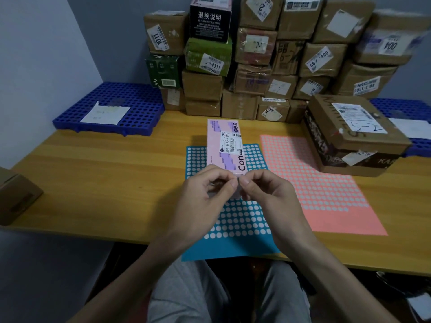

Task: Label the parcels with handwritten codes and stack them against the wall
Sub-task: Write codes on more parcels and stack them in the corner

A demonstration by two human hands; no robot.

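Note:
A long pink box (225,145) with a white barcode label lies on a blue sticker sheet (235,220) in the middle of the wooden table. My left hand (205,194) and my right hand (268,194) meet at the box's near end, fingers curled, fingertips pinching together at its edge. What they pinch is too small to make out. A pink sticker sheet (319,187) lies to the right. A stack of labelled parcels (256,59) stands against the back wall.
A large brown parcel (354,136) sits at the right, partly on the pink sheet. A blue perforated tray (112,110) with a white paper lies at the back left; another blue tray (417,129) at the right. A cardboard box (16,197) juts in at the left edge.

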